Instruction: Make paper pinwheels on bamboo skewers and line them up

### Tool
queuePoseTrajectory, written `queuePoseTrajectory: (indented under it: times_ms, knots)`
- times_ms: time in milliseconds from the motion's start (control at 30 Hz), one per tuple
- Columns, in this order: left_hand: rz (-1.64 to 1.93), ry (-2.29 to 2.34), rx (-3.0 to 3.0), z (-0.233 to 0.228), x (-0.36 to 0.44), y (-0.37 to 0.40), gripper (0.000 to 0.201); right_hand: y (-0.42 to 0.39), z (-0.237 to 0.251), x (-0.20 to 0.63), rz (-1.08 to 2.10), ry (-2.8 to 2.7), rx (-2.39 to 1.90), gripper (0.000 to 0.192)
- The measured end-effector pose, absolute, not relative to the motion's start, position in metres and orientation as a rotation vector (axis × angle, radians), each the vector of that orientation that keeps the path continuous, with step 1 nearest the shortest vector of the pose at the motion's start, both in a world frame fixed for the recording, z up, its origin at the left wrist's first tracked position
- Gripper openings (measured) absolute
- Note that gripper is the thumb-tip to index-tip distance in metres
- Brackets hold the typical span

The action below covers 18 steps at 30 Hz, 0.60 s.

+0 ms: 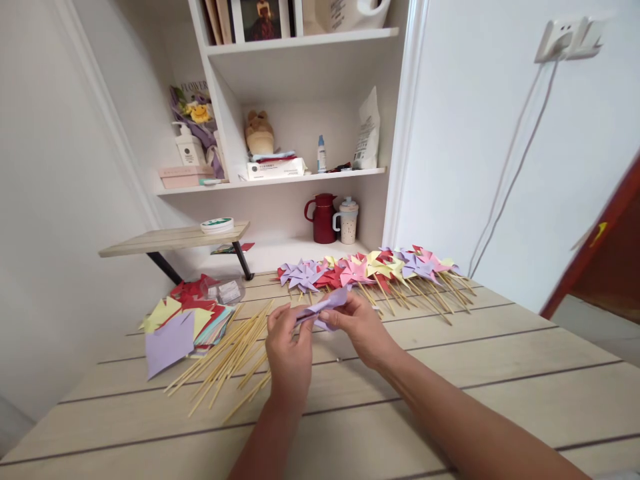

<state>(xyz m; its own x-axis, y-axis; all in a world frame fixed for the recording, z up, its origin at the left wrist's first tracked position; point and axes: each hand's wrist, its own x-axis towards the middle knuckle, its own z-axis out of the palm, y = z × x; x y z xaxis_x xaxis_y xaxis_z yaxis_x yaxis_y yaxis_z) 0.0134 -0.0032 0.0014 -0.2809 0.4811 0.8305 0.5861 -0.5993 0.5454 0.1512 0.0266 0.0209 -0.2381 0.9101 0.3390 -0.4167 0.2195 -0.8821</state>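
Between my two hands, above the middle of the table, is a piece of purple paper (pixel 327 305), partly folded with its edges curling. My left hand (pixel 290 337) pinches its left side between thumb and fingers. On the right side, my right hand (pixel 357 327) grips the same paper with the thumb on top. Left of my left hand lies a loose spread of thin wooden sticks (pixel 233 353). Beyond my hands, finished paper pinwheels (pixel 367 268) on sticks lie in a row, in purple, red, pink and yellow. A tiny light object (pixel 339 360) rests on the tabletop below my hands.
Cut paper sheets (pixel 170 343) are stacked at the left, beside a clear plastic container (pixel 227 291). A small raised wooden shelf (pixel 175 239) carries a round white tub (pixel 217 225). Behind stand a red jug (pixel 324 219) and a speckled cup (pixel 349 220).
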Motion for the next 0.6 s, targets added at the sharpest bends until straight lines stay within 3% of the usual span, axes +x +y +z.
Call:
queuePoseTrajectory:
  times_ms: [333,600]
  knots:
    - [-1.720,-1.024,-1.885,0.017,0.012,-0.016,0.021,0.016,0.019,0.153,0.999,-1.410,-0.475,0.011]
    - [-1.575,-0.908,-1.609,0.025,0.013,-0.024,0.016,0.008,0.019,0.152,0.765,-1.473,-0.326,0.009]
